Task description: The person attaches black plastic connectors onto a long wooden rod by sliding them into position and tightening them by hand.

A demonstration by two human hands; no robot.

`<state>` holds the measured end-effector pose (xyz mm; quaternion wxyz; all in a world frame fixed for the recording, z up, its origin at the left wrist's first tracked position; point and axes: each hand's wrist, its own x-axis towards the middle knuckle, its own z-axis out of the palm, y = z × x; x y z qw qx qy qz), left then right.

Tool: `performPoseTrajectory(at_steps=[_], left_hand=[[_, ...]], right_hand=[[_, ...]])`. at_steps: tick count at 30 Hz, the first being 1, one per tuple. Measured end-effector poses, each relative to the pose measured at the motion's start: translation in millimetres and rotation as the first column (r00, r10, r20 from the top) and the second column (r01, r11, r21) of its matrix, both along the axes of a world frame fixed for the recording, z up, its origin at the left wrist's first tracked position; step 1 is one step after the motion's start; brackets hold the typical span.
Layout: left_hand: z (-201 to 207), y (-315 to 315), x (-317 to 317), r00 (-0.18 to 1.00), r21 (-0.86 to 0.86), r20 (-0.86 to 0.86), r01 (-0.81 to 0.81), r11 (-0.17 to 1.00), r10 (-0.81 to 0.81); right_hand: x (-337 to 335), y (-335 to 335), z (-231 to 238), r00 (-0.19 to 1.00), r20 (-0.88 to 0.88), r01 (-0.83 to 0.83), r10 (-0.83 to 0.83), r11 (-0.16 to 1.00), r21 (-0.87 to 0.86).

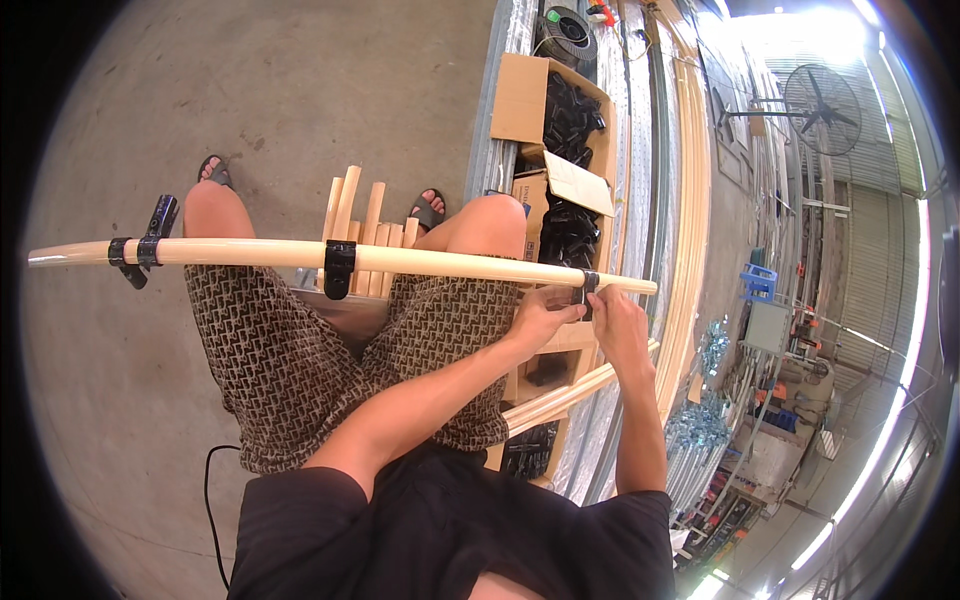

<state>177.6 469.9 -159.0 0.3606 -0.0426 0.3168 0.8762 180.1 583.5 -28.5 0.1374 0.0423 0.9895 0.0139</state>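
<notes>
A long cream tube (450, 264) lies across my thighs, bare at both ends. Near its right end, my left hand (546, 314) and my right hand (620, 318) close in from either side on a black clamp (590, 283) wrapped round the tube. Both hands have their fingers pinched at its lower part, which they partly cover. Around the tube's middle sits another black clamp (340, 270), hanging downward. Toward the left end are two more, a black clamp (120, 256) and a black clamp (157, 232) whose arm points up.
Short cream tubes (372, 225) stand upright between my knees. To the right, cardboard boxes (522, 98) hold many black fittings (570, 120). Beyond them lie long cream tubes (684, 200) and metal lengths. A black cable (207, 500) trails on the floor at the left.
</notes>
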Motion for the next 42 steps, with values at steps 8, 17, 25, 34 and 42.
performPoseTrajectory(at_steps=[8, 17, 25, 34, 42], left_hand=[[6.1, -3.8, -0.2, 0.993, -0.114, -0.114, 0.004, 0.993, -0.017], [15.7, -11.0, -3.8, 0.993, -0.129, -0.111, 0.015, 0.992, -0.03], [10.8, -3.2, 1.4, 0.995, -0.13, -0.091, -0.061, 0.99, 0.05], [15.7, -9.0, -0.8, 0.995, -0.157, -0.094, -0.034, 0.987, 0.019], [3.8, -2.8, 0.9, 0.989, -0.196, -0.145, -0.005, 0.981, -0.024]], right_hand=[[1.8, 3.0, -4.6, 0.989, -0.116, -0.101, 0.09, 0.99, -0.094], [-1.5, 1.7, -3.3, 0.989, -0.121, -0.104, 0.086, 0.983, -0.151], [3.3, 9.9, -13.3, 0.996, -0.078, -0.042, 0.035, 0.995, -0.086], [2.4, 9.5, -3.8, 0.984, -0.151, -0.135, 0.092, 0.944, -0.302], [3.5, 3.8, -23.3, 0.992, -0.054, 0.112, -0.117, 0.989, -0.093]])
